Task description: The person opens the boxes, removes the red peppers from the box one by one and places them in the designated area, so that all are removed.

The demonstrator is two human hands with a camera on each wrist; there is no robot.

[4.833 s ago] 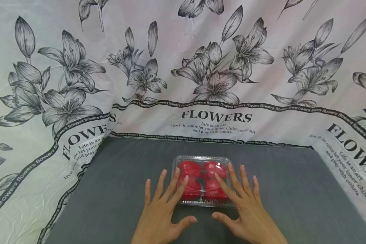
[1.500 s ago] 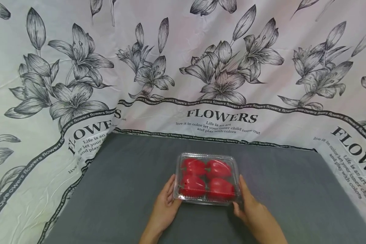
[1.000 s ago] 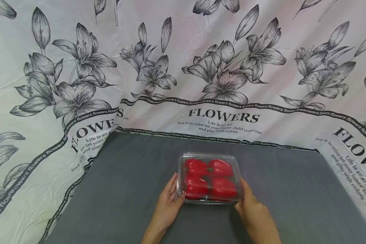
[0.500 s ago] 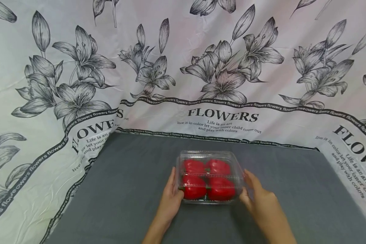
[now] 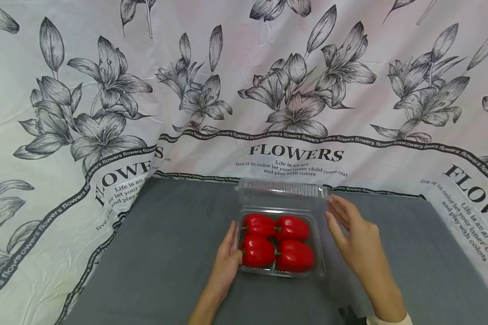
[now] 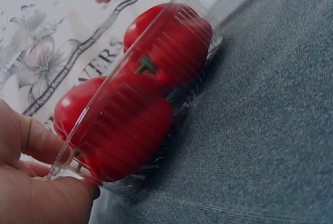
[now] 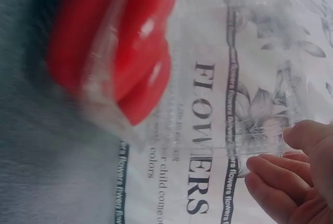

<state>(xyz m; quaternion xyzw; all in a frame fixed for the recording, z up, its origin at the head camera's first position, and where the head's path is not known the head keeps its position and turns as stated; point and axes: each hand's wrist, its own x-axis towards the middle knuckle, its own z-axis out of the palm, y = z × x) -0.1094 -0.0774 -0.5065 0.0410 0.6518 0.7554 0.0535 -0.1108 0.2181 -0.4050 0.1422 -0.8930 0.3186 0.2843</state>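
A clear plastic clamshell box (image 5: 321, 262) sits on the grey table, its lid (image 5: 282, 189) raised and standing up at the back. Several red bell peppers (image 5: 294, 256) with green stems lie inside in two rows. My left hand (image 5: 223, 264) grips the box's left side; in the left wrist view, thumb and fingers pinch the rim at the corner beside a bell pepper (image 6: 125, 125). My right hand (image 5: 359, 239) is at the raised lid's right edge. The right wrist view has its thumb and fingers (image 7: 278, 177) about the lid's edge, blurred there.
Grey cloth covers the table (image 5: 179, 234) around the box. A white curtain (image 5: 211, 153) printed with flowers and lettering hangs behind it and along both sides. A small black object (image 5: 349, 314) shows by my right wrist, next to a pale cuff (image 5: 390, 319).
Both hands first lay spread over the closed box, then took its sides. The right hand has since moved up and back with the lid, opening it. The left hand stays at the left side.
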